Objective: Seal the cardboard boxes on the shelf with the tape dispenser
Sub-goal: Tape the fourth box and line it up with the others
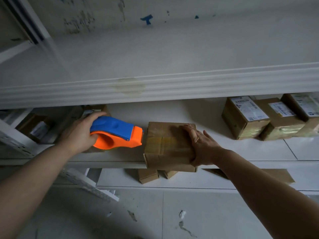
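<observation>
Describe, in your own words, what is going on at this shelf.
A person is sealing a cardboard box on a white shelf. The left hand grips a blue and orange tape dispenser, its front end close to the box's left edge. The right hand lies flat on the box top, steadying it. More boxes with labels stand further right.

**A:** what kind of place is this, someone's garage?

**B:** nah, looks like a parcel stockroom. White metal shelving (172,87) with punched uprights (13,138), and taped cardboard boxes (245,118) with printed shipping labels lined up on it. Small cartons (148,175) on the level below, an orange-and-blue tape dispenser (117,133) out, plain tiled floor (198,213).
</observation>
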